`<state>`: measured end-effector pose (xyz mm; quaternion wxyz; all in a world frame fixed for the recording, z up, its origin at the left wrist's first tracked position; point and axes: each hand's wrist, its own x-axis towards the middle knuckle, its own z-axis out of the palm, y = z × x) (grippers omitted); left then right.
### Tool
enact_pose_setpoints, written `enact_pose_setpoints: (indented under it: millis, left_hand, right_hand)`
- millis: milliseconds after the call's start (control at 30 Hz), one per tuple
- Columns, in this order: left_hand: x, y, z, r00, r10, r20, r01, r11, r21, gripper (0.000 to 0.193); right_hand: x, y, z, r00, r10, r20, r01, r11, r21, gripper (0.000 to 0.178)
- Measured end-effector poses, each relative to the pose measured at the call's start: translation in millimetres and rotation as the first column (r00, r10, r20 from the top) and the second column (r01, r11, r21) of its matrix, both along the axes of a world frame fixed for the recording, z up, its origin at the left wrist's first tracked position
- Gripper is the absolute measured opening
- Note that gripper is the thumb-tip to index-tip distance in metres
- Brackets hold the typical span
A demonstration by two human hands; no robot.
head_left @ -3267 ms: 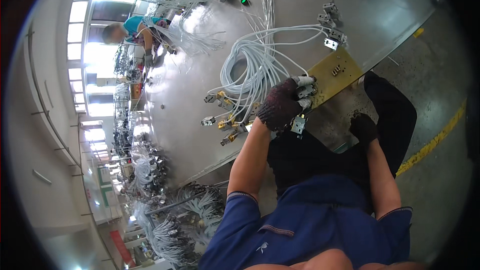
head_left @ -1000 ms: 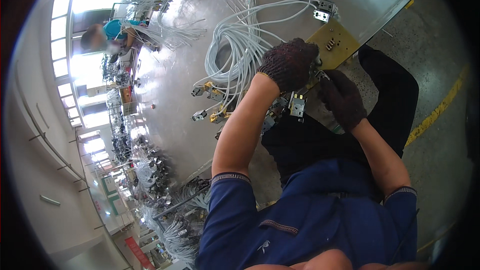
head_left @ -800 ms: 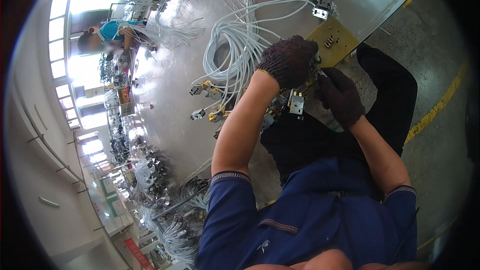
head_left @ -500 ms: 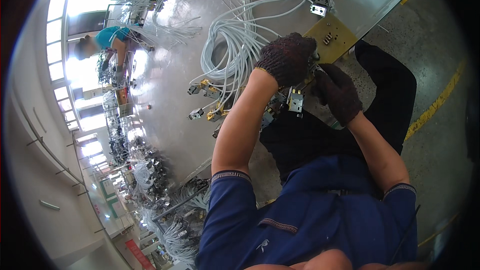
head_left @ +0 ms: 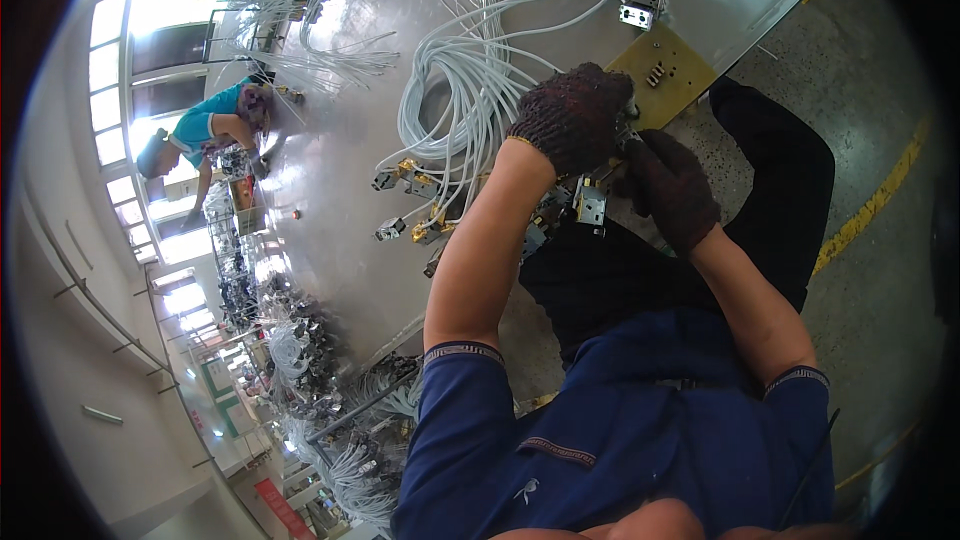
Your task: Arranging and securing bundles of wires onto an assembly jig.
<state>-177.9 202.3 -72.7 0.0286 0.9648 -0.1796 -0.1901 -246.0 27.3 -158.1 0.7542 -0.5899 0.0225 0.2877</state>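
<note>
My left hand, in a dark knitted work glove, is closed beside a yellowish board, its fingers curled round a small metal part. From the other side my gloved right hand pinches the same part; most of it is hidden between the gloves. Just below my left hand hangs a boxy metal lock-like piece, apart from the right fingers. Next to my left wrist lies a coiled bundle of white cables, with metal end pieces near my forearm. Several small copper-coloured pins lie on the board.
More metal lock-like pieces sit at the far table edge, joined to white cables. The grey metal tabletop stretches left, with heaps of cabled parts along it. A co-worker in a turquoise shirt leans over its far-left side.
My hands stay nearly in place on the metal part, with only a slight shift of the right. The co-worker has leaned lower and reached an arm out over the table.
</note>
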Motion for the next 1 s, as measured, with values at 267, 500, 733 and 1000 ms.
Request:
enact_pose_setpoints:
  millis: [267, 500, 733, 1000]
  left_hand:
    - [2, 0, 0, 0.999, 0.003, -0.043, -0.001, 0.999, 0.033, 0.068]
    - [1, -1, 4, 0.999, 0.006, -0.052, -0.005, 1.0, 0.021, 0.068]
    - [3, -3, 5, 0.999, -0.006, -0.051, 0.007, 1.0, 0.023, 0.066]
    - [3, -3, 1, 0.999, 0.019, -0.046, -0.018, 1.0, 0.019, 0.049]
  right_hand:
    - [-9, 0, -10, 0.852, 0.158, 0.5, -0.063, 0.978, -0.201, 0.035]
    - [-6, 1, -18, 0.94, 0.058, 0.336, -0.064, 0.998, 0.008, 0.04]
    - [-7, 9, -24, 0.975, -0.07, 0.21, 0.006, 0.957, 0.289, 0.021]
    - [1, 4, 7, 0.97, 0.022, 0.242, 0.042, 0.965, -0.257, 0.015]
